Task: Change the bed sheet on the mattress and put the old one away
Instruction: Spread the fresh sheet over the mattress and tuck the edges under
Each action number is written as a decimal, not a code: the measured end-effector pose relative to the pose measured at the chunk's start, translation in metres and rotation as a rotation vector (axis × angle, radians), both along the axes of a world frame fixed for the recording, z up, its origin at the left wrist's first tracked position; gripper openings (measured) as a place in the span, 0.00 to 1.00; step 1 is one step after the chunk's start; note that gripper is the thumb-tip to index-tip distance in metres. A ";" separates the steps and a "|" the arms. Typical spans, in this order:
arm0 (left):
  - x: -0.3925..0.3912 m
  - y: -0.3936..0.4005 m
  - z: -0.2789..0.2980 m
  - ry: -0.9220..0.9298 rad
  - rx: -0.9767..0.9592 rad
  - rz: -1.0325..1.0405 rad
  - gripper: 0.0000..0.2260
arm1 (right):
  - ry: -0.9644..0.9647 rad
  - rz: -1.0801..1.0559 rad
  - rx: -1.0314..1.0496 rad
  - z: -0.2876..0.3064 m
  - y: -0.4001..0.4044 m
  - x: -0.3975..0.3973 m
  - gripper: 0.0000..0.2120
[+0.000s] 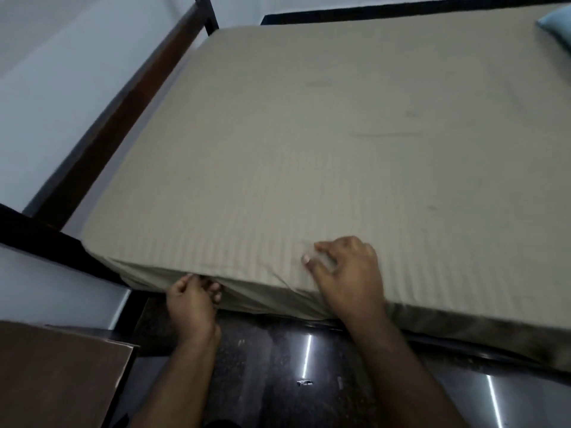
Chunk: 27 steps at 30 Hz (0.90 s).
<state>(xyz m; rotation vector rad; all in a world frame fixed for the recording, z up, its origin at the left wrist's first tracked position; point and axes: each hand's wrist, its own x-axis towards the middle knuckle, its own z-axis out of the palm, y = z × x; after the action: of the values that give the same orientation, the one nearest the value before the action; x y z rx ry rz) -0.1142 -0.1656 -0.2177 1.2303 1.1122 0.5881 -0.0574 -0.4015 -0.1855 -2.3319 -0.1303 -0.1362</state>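
Two hands at mattress (324, 125) edge: left hand (190, 299) grips sheet (247, 211) hem; right hand (347, 273) loosely curled, pressing. Uneven pull may bunch fabric.

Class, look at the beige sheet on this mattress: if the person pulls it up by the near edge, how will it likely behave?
The beige sheet is probably floppy: it creases where the left hand grips its hanging edge. It likely slides easily, since folds radiate from the right hand on top. It seems light; the cloth bunches under fingers alone.
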 end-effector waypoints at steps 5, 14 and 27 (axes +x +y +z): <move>-0.005 -0.001 0.033 0.099 -0.173 -0.098 0.11 | 0.064 0.100 -0.189 0.007 -0.002 -0.002 0.18; -0.002 0.045 0.096 0.525 0.718 -0.514 0.11 | 0.061 0.070 -0.267 0.047 0.043 0.021 0.18; 0.098 0.208 0.058 0.907 1.295 -1.080 0.32 | 0.315 -0.001 -0.764 0.006 0.038 0.068 0.37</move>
<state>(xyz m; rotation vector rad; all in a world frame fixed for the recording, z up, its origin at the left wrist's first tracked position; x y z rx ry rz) -0.0163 0.0425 -0.1598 3.1029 0.4278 -0.2668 0.0108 -0.3633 -0.1792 -3.0736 -0.0213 0.3414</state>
